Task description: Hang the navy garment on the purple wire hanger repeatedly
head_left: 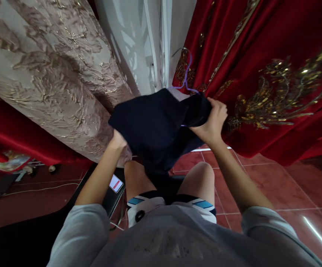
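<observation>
A dark navy garment (152, 118) hangs in front of me on a purple wire hanger (186, 76), whose hook points up and to the left. At the garment's lower left edge, my left hand (119, 141) is closed on the cloth, its fingers mostly behind it. My right hand (215, 118) grips the garment's right side near the hanger's shoulder, with the thumb in front and the fingers around the far edge. The cloth sags in folds between both hands, above my knees. Its exact kind cannot be made out.
Red curtains (261, 92) with gold sequins hang at the right. A pinkish embossed curtain (66, 74) hangs at the left. A phone (116, 183) lies on a black seat (112, 200) by my left leg. A white cable (44, 190) crosses the red tiled floor (277, 181).
</observation>
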The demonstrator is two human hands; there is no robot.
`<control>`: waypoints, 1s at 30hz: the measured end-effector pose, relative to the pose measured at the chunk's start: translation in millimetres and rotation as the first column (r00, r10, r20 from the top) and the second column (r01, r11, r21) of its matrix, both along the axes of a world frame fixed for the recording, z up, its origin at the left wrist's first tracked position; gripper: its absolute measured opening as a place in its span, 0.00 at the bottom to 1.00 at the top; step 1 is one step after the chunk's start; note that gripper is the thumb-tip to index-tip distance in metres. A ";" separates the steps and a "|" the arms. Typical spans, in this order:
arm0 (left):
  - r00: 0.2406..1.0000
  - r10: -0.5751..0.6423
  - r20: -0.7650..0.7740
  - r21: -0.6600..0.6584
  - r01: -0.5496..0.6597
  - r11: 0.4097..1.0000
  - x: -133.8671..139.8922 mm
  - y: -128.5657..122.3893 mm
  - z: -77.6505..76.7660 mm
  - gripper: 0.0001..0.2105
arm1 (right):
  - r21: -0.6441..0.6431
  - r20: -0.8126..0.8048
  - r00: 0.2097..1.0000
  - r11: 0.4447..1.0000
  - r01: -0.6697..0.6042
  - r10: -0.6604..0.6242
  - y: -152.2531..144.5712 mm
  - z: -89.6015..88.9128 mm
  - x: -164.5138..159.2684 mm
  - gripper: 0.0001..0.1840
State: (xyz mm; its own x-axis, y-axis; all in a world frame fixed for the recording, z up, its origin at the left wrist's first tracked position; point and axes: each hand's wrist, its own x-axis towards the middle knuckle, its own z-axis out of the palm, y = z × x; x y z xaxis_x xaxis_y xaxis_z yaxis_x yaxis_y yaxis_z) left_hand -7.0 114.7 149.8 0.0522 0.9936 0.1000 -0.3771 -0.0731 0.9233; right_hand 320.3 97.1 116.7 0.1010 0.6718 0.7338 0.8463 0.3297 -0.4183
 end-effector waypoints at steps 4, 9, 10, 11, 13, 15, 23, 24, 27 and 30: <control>0.989 0.149 0.015 0.075 -0.149 0.986 -26.4 -21.2 -33.5 0.38 | -0.088 0.104 0.990 0.991 0.100 -0.091 -1.5 36.4 0.6 0.52; 0.930 0.365 -0.049 0.128 -0.356 0.926 -12.6 -31.2 -61.0 0.26 | -0.107 0.141 0.984 0.987 0.124 -0.108 -13.6 52.9 -11.3 0.48; 0.929 0.363 -0.069 0.128 -0.352 0.927 -9.8 -31.2 -62.4 0.25 | -0.099 0.133 0.982 0.985 0.144 -0.130 -16.3 52.9 -11.4 0.48; 0.931 0.355 -0.085 0.131 -0.343 0.930 -7.6 -30.8 -62.5 0.25 | -0.088 0.127 0.981 0.983 0.162 -0.150 -18.5 53.2 -11.0 0.47; 0.935 0.340 -0.105 0.147 -0.323 0.935 -5.1 -28.9 -59.9 0.24 | -0.060 0.122 0.979 0.983 0.174 -0.166 -20.7 55.8 -10.3 0.47; 0.930 0.353 -0.103 0.177 -0.332 0.927 -4.2 -26.4 -56.0 0.23 | -0.041 0.135 0.981 0.988 0.148 -0.141 -20.3 61.5 -11.3 0.46; 0.913 0.394 -0.110 0.124 -0.381 0.916 -0.5 -41.3 -77.5 0.33 | -0.090 0.240 0.967 0.994 -0.068 0.088 -35.4 62.1 -14.9 0.50; 0.913 0.393 -0.114 0.097 -0.383 0.919 1.5 -45.0 -82.8 0.34 | -0.092 0.253 0.961 0.992 -0.087 0.108 -39.2 59.9 -13.5 0.51; 0.913 0.396 -0.099 0.016 -0.396 0.918 9.9 -52.6 -92.1 0.34 | -0.074 0.270 0.953 0.990 -0.120 0.136 -48.3 59.0 -6.9 0.53; 0.905 0.422 -0.051 -0.015 -0.423 0.906 18.1 -56.5 -90.5 0.31 | -0.041 0.252 0.946 0.979 -0.202 0.205 -53.3 62.6 -1.1 0.50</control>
State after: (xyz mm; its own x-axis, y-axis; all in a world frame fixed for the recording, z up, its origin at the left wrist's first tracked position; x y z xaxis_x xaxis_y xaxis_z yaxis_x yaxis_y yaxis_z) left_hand 11.1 58.2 59.3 -0.3693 0.9257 0.0819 -0.2737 -0.1925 0.9423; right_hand 319.1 43.8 179.3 -0.2268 0.6695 0.7073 0.8405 0.5015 -0.2051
